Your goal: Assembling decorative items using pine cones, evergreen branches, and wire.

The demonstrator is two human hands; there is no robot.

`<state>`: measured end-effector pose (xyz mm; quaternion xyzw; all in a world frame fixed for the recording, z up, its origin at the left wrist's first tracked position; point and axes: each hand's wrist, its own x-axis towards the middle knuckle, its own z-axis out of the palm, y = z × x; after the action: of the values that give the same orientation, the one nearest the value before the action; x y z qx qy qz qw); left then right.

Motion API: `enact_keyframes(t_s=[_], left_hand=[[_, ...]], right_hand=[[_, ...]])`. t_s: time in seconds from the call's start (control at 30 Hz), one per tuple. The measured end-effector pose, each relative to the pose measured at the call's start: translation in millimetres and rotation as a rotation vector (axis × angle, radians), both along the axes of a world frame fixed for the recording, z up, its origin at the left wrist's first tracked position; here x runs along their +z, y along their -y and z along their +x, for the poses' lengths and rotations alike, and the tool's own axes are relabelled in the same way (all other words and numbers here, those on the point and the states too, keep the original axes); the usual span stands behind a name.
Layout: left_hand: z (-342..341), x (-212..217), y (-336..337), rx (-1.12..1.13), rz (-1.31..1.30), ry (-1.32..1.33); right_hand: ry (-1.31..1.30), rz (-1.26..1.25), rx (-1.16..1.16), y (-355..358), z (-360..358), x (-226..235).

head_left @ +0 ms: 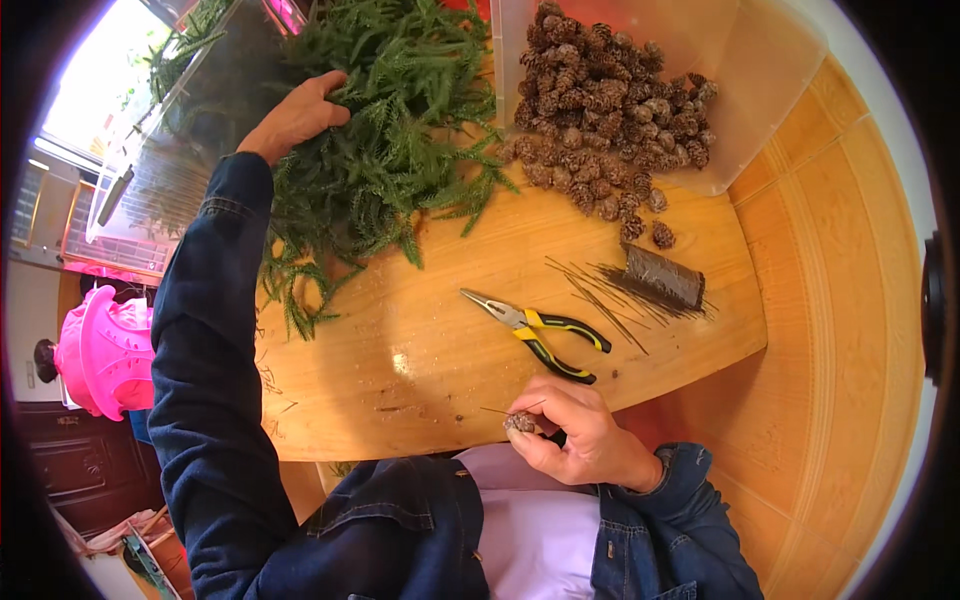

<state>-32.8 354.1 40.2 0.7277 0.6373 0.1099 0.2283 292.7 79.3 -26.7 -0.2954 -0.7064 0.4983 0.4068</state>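
Note:
At the front edge of the table, my right hand point(572, 432) pinches a small pine cone point(520, 422) between thumb and fingers. A thin wire sticks out beside the cone. My left arm stretches far forward, and my left hand point(300, 115) is in a big heap of green pine sprigs point(390, 170). Its fingers are bent round some of the greenery, with the tips partly hidden. Between the hands lie needle-nose pliers point(530, 325) with yellow and black handles, jaws pointing left. To their right, a bundle of thin wires point(620, 300) pokes out of a dark wrapper point(662, 278).
A large pile of pine cones point(610, 110) spills from a clear plastic bin point(760, 80) at the back right. Another clear bin point(150, 190) with sprigs stands at the left. Short dark scraps lie on the wooden table point(340, 390). A pink plastic chair point(100, 350) is off to the left.

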Motion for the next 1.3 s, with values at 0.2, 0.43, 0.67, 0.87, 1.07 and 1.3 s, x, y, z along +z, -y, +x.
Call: enact_keyframes(t_s=[0.2, 0.43, 0.67, 0.87, 1.07, 1.3], left_hand=[[10.6, 0.6, 34.2, -0.128, 0.058, -0.061], [11.8, 7.5, 61.9, -0.188, 0.088, -0.211], [9.2, 15.4, 78.1, -0.218, 0.049, -0.285], [-3.4, 31.6, 77.9, -0.158, 0.206, -0.110], [-6.0, 32.0, 107.2, -0.179, 0.512, -0.174], [-18.2, 36.9, 147.2, -0.102, 0.539, -0.124]], right_hand=[[-0.019, 0.039, -0.001, 11.2, 0.6, -0.7], [-0.009, 0.053, -0.014, 16.6, 5.7, -4.0], [0.011, 0.067, -0.013, 18.1, 7.1, -7.1], [0.009, 0.085, 0.001, 18.2, 4.3, -10.9], [0.043, 0.062, -0.001, 22.0, 3.7, -9.4], [0.045, 0.055, 0.033, 26.6, -4.2, -6.2]])
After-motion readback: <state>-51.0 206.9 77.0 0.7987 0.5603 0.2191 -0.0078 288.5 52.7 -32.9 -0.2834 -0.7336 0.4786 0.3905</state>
